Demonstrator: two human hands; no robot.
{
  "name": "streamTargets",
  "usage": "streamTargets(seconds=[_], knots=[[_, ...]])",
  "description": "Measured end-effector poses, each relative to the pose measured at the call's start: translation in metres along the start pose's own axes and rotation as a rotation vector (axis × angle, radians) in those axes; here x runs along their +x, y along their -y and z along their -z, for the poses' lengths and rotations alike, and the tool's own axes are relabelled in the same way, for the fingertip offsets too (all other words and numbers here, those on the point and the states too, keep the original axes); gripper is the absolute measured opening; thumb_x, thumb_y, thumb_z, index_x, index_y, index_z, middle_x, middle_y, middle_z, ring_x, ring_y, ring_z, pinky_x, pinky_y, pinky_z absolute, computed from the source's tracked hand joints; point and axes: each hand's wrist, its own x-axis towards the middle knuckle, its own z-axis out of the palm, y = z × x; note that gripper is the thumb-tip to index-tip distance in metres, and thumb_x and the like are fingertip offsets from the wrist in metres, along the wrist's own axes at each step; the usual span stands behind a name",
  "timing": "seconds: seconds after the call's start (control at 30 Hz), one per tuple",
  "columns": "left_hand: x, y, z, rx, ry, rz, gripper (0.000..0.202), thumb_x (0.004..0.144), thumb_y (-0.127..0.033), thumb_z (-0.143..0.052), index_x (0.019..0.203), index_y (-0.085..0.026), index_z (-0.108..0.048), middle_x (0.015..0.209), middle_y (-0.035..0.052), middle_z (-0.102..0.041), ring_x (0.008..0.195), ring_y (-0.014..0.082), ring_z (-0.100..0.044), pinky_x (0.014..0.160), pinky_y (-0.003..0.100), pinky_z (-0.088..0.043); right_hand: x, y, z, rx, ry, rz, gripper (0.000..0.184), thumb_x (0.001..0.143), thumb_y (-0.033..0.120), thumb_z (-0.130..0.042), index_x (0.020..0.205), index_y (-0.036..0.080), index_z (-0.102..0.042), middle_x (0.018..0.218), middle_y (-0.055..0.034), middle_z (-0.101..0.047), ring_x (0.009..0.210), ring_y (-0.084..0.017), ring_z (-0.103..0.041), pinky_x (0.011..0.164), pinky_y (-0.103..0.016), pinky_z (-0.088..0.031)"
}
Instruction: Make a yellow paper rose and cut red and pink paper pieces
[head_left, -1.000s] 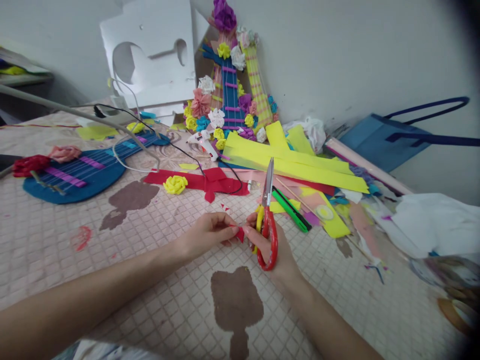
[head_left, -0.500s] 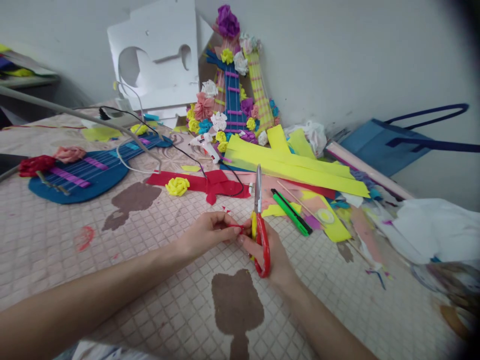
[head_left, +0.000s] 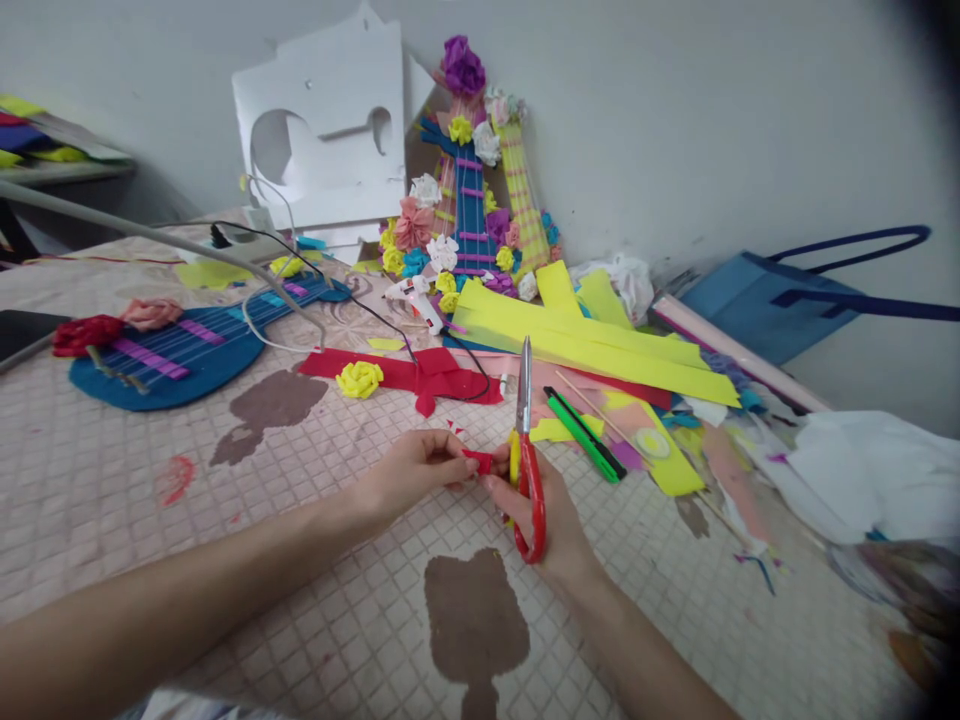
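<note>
over tablecloth (head_left: 300,600), left hand (head_left: 409,480) half hides red scrap (head_left: 480,461), right hand (head_left: 561,528) holds scissors (head_left: 531,490).

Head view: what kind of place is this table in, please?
Most likely a craft workspace. The right hand holds red scissors, the left hand pinches a small red piece, and a glue gun, yellow strips and flower-trimmed guitar shapes crowd the table.

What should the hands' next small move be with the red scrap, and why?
Probably tilt the scissors down to the red scrap: the left hand and the right hand pinch it between them, while the shut blades point up, away from it.
</note>
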Motion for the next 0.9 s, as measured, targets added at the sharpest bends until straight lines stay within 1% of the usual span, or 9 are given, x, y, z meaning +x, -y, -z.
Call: streamTargets(seconds=[0.23, 0.37, 0.53, 0.57, 0.63, 0.7, 0.73, 0.9], knots=[[-0.0002, -0.0009, -0.0009, -0.006, -0.01, -0.005, 0.024, 0.067, -0.033, -0.072, 0.068, -0.013, -0.058, 0.069, 0.0031, -0.065, 0.065, 0.0112, -0.056, 0.063, 0.024, -0.042, -0.0006, -0.0002, -0.0004, 0.011, 0.013, -0.015, 0.02, 0.072, 0.028, -0.067, 0.085, 0.021, -0.054, 0.074, 0.0026, -0.062, 0.058, -0.01, -0.055, 0.046, -0.02, -0.04], [-0.0001, -0.0005, -0.0011, -0.005, -0.018, -0.003, 0.024, 0.067, -0.033, -0.071, 0.07, -0.012, -0.058, 0.07, 0.0021, -0.063, 0.065, 0.011, -0.056, 0.064, 0.024, -0.044, -0.0011, 0.0014, -0.0008, -0.008, -0.009, -0.015, 0.022, 0.07, 0.029, -0.068, 0.084, 0.02, -0.054, 0.073, 0.0024, -0.061, 0.057, -0.01, -0.054, 0.046, -0.02, -0.039], [-0.0004, -0.004, -0.0003, -0.044, -0.089, -0.048, 0.024, 0.071, -0.035, -0.069, 0.074, -0.014, -0.058, 0.07, -0.0018, -0.059, 0.066, 0.01, -0.056, 0.064, 0.024, -0.046, -0.0019, 0.004, -0.0019, -0.027, -0.023, -0.047, 0.024, 0.068, 0.031, -0.068, 0.085, 0.02, -0.054, 0.076, 0.0012, -0.06, 0.056, -0.011, -0.053, 0.044, -0.021, -0.04], [-0.0006, -0.0046, -0.0002, -0.05, -0.078, -0.042, 0.024, 0.071, -0.036, -0.069, 0.076, -0.015, -0.059, 0.072, -0.0015, -0.06, 0.067, 0.0104, -0.056, 0.064, 0.024, -0.046, -0.0019, 0.0045, -0.0023, -0.027, -0.028, -0.047, 0.025, 0.068, 0.032, -0.069, 0.084, 0.02, -0.054, 0.076, 0.0012, -0.06, 0.056, -0.01, -0.053, 0.045, -0.021, -0.04], [-0.001, -0.0049, -0.0003, -0.038, -0.011, -0.01, 0.025, 0.069, -0.035, -0.071, 0.079, -0.014, -0.06, 0.076, 0.0004, -0.063, 0.069, 0.0114, -0.058, 0.064, 0.024, -0.046, -0.0019, 0.0051, -0.0029, -0.028, -0.029, -0.042, 0.026, 0.067, 0.032, -0.07, 0.083, 0.019, -0.054, 0.074, 0.0017, -0.059, 0.056, -0.01, -0.052, 0.047, -0.021, -0.041], [-0.0011, -0.0038, -0.0004, -0.011, 0.044, 0.017, 0.025, 0.067, -0.033, -0.073, 0.077, -0.013, -0.061, 0.075, 0.0022, -0.066, 0.068, 0.0118, -0.059, 0.064, 0.024, -0.045, -0.002, 0.0049, -0.0031, -0.037, -0.013, -0.047, 0.027, 0.067, 0.033, -0.07, 0.083, 0.019, -0.053, 0.073, 0.0018, -0.058, 0.057, -0.01, -0.052, 0.048, -0.021, -0.041], [-0.001, -0.003, -0.0003, -0.005, 0.049, 0.02, 0.024, 0.067, -0.032, -0.073, 0.074, -0.013, -0.06, 0.072, 0.0026, -0.066, 0.067, 0.0118, -0.059, 0.064, 0.024, -0.045, -0.0022, 0.0044, -0.0029, -0.041, -0.002, -0.053, 0.027, 0.068, 0.033, -0.07, 0.084, 0.019, -0.053, 0.073, 0.0015, -0.058, 0.058, -0.011, -0.053, 0.048, -0.021, -0.041], [0.0008, -0.0043, 0.0039, -0.09, -0.029, -0.029, 0.022, 0.068, -0.031, -0.073, 0.071, -0.014, -0.059, 0.07, 0.001, -0.065, 0.067, 0.0116, -0.06, 0.068, 0.026, -0.048, -0.0036, -0.0018, 0.0016, -0.021, 0.046, -0.059, 0.025, 0.072, 0.033, -0.068, 0.087, 0.02, -0.053, 0.078, 0.0014, -0.055, 0.061, -0.01, -0.051, 0.048, -0.02, -0.042]])
